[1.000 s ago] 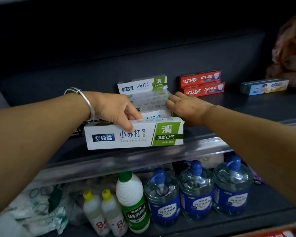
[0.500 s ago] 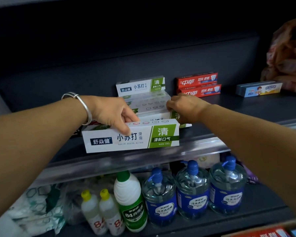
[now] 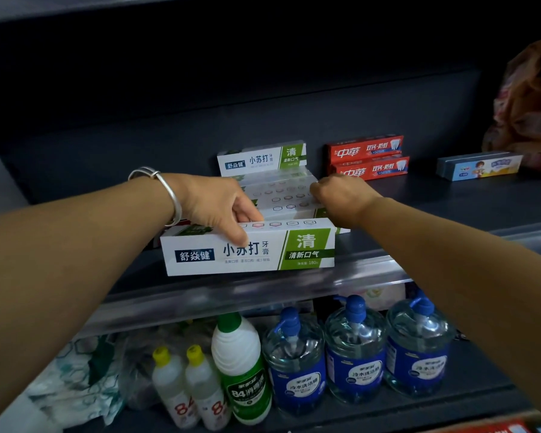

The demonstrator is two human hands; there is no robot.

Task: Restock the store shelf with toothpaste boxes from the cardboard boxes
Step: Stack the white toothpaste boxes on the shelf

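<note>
Head view from my end: left hand [image 3: 214, 204] is curled over the top rear edge of the front white-and-green toothpaste box [image 3: 250, 248], thumb down on its printed face, so it's gripping that box. The box stands on its long edge at the front of the dark shelf [image 3: 450, 201], just behind the clear front rail [image 3: 247, 295], label facing me. A silver bangle [image 3: 166, 192] sits on the left wrist. Right hand [image 3: 341, 198] has fingers curled down onto the right end of the row of matching boxes [image 3: 281, 195] directly behind the front one; the fingertips are hidden behind the knuckles, so I can't tell if it's truly clamping a box or just pressing on the row. One more white-and-green box [image 3: 261, 159] stands upright at the back of that row. To the right of it, two red toothpaste boxes [image 3: 367, 159] are stacked near the back wall, and further right, well apart, a blue kids' toothpaste box [image 3: 478, 165] lies next to a crumpled plastic bag [image 3: 528, 104]. Lower shelf: three blue-capped pump bottles [image 3: 356, 354] side by side, a green-and-white disinfectant bottle [image 3: 241, 367] to their left, then two small yellow-capped bottles [image 3: 185, 385], and patterned plastic packaging [image 3: 69, 376] at far left.
</note>
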